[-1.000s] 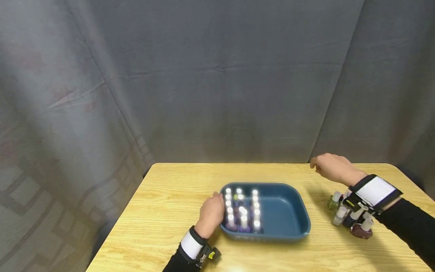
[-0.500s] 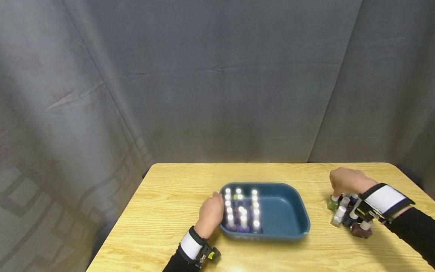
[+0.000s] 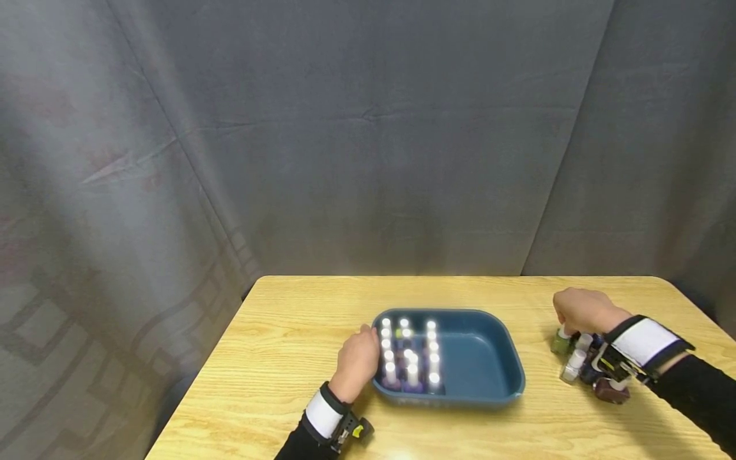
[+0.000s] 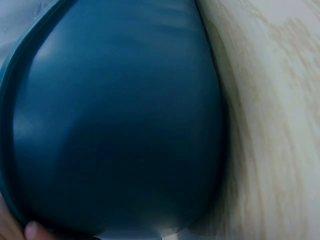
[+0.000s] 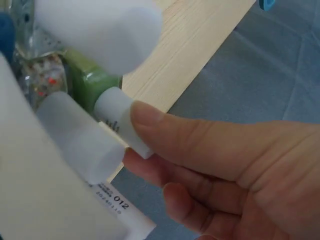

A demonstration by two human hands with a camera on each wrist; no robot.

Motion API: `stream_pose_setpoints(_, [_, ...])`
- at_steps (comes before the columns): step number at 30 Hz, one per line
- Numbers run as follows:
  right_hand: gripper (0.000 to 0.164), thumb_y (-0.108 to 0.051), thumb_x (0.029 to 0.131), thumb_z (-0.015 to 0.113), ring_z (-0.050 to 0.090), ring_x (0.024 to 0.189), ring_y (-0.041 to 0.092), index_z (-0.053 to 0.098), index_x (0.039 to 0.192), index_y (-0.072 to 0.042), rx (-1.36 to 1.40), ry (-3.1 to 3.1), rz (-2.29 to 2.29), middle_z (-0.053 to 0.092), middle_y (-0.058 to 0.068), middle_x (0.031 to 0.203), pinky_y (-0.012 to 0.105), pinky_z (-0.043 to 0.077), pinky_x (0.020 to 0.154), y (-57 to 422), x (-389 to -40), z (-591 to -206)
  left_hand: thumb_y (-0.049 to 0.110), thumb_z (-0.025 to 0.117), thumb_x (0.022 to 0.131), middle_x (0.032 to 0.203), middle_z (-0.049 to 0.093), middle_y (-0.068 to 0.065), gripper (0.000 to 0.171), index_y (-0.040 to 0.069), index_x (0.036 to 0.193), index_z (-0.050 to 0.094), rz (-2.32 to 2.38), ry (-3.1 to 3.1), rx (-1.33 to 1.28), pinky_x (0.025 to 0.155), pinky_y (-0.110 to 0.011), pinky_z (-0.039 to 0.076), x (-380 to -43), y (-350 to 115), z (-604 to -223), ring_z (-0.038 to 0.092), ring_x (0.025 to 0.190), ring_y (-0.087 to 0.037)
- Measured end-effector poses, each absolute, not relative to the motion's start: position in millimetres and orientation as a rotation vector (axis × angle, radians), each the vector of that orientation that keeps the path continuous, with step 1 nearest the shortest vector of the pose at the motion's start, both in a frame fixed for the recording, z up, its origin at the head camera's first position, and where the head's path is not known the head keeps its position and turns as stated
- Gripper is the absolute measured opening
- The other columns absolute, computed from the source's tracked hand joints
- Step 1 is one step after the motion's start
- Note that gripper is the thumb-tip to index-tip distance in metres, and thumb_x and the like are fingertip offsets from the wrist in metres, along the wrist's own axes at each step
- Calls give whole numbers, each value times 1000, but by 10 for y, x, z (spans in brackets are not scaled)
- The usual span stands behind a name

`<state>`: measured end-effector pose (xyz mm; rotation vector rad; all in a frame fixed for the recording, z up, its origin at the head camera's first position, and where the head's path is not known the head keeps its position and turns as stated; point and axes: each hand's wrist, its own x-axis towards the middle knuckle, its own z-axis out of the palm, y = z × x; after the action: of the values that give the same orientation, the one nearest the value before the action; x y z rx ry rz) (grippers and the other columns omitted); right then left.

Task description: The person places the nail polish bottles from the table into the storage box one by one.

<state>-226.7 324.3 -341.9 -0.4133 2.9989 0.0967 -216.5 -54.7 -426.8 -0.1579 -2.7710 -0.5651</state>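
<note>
My left hand grips the left rim of a blue tray; in the left wrist view a fingertip shows at its edge. Inside the tray, white-capped nail polish bottles stand in three rows on the left side, their caps glaring. At the right, my right hand pinches the white cap of a green nail polish bottle between thumb and fingers. That bottle is at the far left of a small group and leans slightly.
Several more nail polish bottles lie close together under the right wrist, among them a clear one and a dark red one. Bare tray floor shows to the right of the rows. A grey curtain hangs behind the wooden table.
My right hand has come down and toward me onto the green nail polish bottle, taken hold of its cap and shifted it slightly left. The left hand and tray stay still.
</note>
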Motion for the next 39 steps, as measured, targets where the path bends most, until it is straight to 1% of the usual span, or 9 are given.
stream_pose_setpoints(9, [15, -7, 71, 74, 44, 59, 12, 58, 70, -10, -459, 3110, 9, 54, -2, 67, 28, 36, 49, 3127, -2321, -3299, 18, 41, 96, 55, 53, -13, 29, 2, 74, 49, -555, -2766, -164, 38, -35, 41, -2174, -545, -4273, 57, 49, -29])
stream_pose_setpoints(14, [19, -5, 73, 72, 40, 56, 10, 59, 64, -15, -537, 3200, -30, 50, -6, 62, 25, 29, 46, 2995, -2358, -3187, 19, 41, 97, 55, 53, -13, 30, 2, 74, 50, -551, -2776, -162, 38, -35, 41, -2178, -539, -4270, 57, 50, -29])
stream_pose_setpoints(16, [20, -5, 73, 72, 42, 56, 9, 59, 62, -16, -579, 3233, -39, 51, -6, 60, 26, 30, 45, 2933, -2370, -3149, 19, 41, 97, 55, 53, -13, 30, 2, 74, 50, -549, -2775, -163, 38, -35, 41, -2181, -539, -4272, 57, 50, -29])
stream_pose_setpoints(21, [15, -5, 71, 74, 52, 60, 11, 65, 66, -16, -692, 3314, -21, 60, -6, 63, 29, 40, 46, 2735, -2411, -3070, 19, 41, 97, 55, 53, -13, 29, 2, 73, 49, -556, -2771, -161, 38, -35, 40, -2181, -537, -4270, 57, 50, -29])
stream_pose_setpoints(24, [14, -5, 70, 75, 53, 62, 14, 66, 67, -15, -765, 3343, -3, 61, -5, 65, 31, 43, 49, 2586, -2437, -3028, 19, 41, 97, 56, 53, -13, 29, 3, 74, 49, -570, -2773, -154, 39, -36, 41, -2180, -536, -4264, 57, 51, -29])
stream_pose_setpoints(30, [12, -8, 70, 76, 53, 63, 14, 67, 69, -15, -871, 3323, -7, 60, -5, 66, 31, 45, 51, 2254, -2470, -2980, 19, 40, 97, 56, 53, -13, 30, 2, 75, 49, -590, -2788, -154, 39, -35, 40, -2169, -540, -4261, 57, 51, -28])
stream_pose_setpoints(34, [10, -9, 73, 74, 50, 58, 10, 67, 68, -15, -904, 3267, -87, 60, -6, 63, 28, 41, 48, 2049, -2482, -3024, 19, 40, 97, 57, 53, -13, 29, 2, 75, 49, -590, -2791, -157, 39, -35, 40, -2161, -540, -4262, 57, 51, -29])
stream_pose_setpoints(37, [16, -9, 76, 70, 42, 52, 8, 64, 63, -15, -888, 3234, -160, 52, -8, 57, 25, 33, 45, 1918, -2470, -3078, 19, 40, 97, 57, 53, -13, 29, 2, 75, 49, -577, -2786, -164, 39, -36, 41, -2156, -533, -4266, 57, 51, -29])
stream_pose_setpoints(39, [17, -9, 76, 70, 39, 50, 8, 64, 62, -15, -890, 3222, -207, 49, -8, 55, 23, 31, 44, 1845, -2456, -3104, 18, 41, 97, 56, 53, -13, 28, 2, 75, 49, -564, -2781, -168, 39, -36, 41, -2152, -524, -4271, 57, 51, -29])
